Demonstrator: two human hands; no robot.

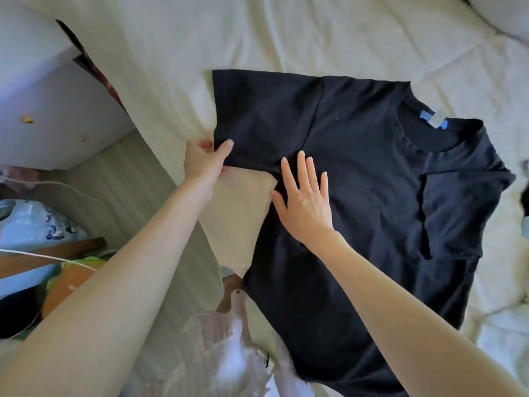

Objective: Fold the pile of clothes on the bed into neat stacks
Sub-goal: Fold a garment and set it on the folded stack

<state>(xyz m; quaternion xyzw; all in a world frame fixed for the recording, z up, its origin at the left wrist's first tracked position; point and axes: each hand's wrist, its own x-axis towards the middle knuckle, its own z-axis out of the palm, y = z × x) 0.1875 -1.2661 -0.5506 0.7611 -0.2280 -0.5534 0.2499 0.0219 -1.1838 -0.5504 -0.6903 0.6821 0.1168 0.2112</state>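
Note:
A black T-shirt (372, 196) lies spread on the cream bed sheet (286, 32), its collar with a blue label toward the right. One sleeve sticks out at the upper left, and the other side is folded in over the body at the right. My left hand (204, 161) pinches the hem corner of that outstretched sleeve between thumb and fingers. My right hand (305, 202) lies flat with straight, spread fingers on the shirt just under the armpit.
The bed's edge runs diagonally at the left, with a white cabinet (43, 110) and striped floor beyond. Cluttered items and cables sit at the lower left. Another dark garment (525, 196) peeks in at the right edge. A pillow (503, 12) lies top right.

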